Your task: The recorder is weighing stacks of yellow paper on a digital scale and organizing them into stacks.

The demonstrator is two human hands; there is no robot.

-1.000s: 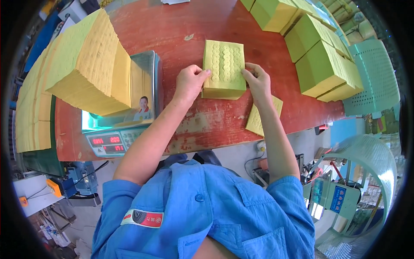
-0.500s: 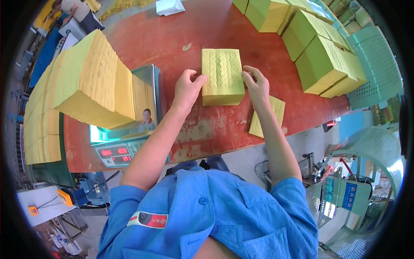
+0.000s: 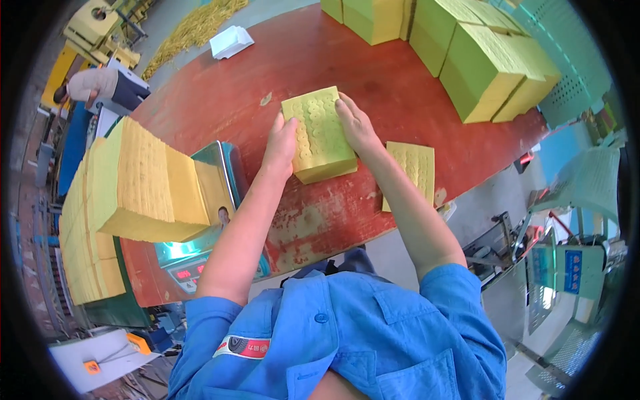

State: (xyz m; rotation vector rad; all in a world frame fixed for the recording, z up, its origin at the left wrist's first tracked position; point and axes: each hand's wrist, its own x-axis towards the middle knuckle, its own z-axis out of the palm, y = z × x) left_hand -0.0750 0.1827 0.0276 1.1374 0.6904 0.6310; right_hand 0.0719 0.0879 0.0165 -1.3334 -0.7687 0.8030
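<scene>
A thick stack of yellow paper sheets (image 3: 319, 137), its top marked with rows of punched coin-like rings, stands on the red table (image 3: 300, 230) before me. My left hand (image 3: 280, 145) grips its left side, thumb near the top edge. On the opposite side my right hand (image 3: 357, 124) is pressed, fingers wrapped along the far right edge. The stack sits slightly turned between both palms. Right of it, partly under my right forearm, lies a thin piece of the same punched yellow paper (image 3: 412, 167).
At left, a tall yellow paper stack (image 3: 150, 183) rests on a digital scale (image 3: 233, 177), with more stacks (image 3: 87, 230) beyond. Several yellow blocks (image 3: 477, 73) line the far right. White paper (image 3: 231, 42) lies at the far edge. Another person (image 3: 100, 87) bends over at the far left.
My view has turned. My hands have closed more firmly around the stack's sides, the right reaching further along its edge, and the stack has rotated slightly.
</scene>
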